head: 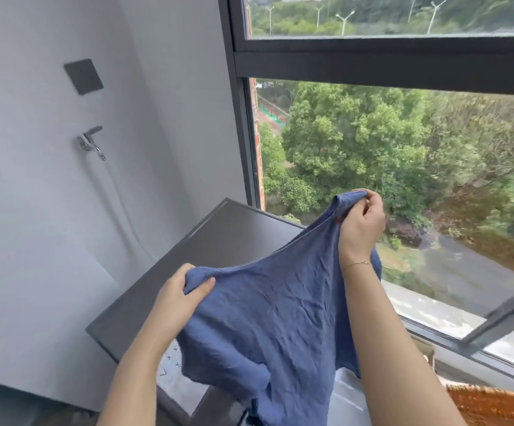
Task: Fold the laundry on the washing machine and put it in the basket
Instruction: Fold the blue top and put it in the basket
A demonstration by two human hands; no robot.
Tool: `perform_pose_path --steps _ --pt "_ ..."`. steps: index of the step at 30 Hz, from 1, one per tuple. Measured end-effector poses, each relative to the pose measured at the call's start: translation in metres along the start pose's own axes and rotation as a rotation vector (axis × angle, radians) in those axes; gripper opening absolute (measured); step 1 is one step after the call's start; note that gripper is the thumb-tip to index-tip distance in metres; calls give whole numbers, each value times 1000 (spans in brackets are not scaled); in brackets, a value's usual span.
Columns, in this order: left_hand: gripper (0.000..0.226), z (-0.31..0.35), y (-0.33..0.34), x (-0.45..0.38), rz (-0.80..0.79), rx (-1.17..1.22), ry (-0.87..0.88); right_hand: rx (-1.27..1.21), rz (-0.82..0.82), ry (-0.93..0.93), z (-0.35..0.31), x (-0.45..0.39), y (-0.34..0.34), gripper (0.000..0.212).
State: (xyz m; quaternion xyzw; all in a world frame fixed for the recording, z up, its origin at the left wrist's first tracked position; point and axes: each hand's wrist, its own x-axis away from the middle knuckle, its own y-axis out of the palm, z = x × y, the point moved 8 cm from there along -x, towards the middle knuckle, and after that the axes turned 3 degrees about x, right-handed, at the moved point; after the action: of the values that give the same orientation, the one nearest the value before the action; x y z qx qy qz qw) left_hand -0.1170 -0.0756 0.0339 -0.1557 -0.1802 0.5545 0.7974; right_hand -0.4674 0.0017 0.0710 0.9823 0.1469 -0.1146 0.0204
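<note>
wall tap point(91, 142), switch plate point(83, 76), window frame point(372, 61) (trees outside)

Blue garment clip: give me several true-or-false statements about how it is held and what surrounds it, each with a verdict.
1. Both hands hold the blue garment. True.
2. The garment lies folded flat on the washing machine. False: it hangs unfolded in the air above it.
3. The right hand is higher than the left hand. True.
4. The garment is already in the basket. False: the basket sits apart at lower right.
5. The window shows trees outside. True.

Bright daylight floods through the window point(403, 179) (edges warped, slightly blurred).
</note>
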Motion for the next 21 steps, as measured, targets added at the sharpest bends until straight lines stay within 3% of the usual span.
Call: perform_pose_path --steps 5,12,16,21 --pt "17 -25 -43 -45 100 122 -38 -13 -120 27 7 -3 95 25" --pt "14 -116 -107 -137 160 273 -122 42 -264 34 25 25 240 22" --pt "17 -181 -160 -191 118 237 -181 127 -293 62 40 61 330 20" --pt "14 -204 -214 -236 62 181 -127 263 -401 67 51 83 430 20"
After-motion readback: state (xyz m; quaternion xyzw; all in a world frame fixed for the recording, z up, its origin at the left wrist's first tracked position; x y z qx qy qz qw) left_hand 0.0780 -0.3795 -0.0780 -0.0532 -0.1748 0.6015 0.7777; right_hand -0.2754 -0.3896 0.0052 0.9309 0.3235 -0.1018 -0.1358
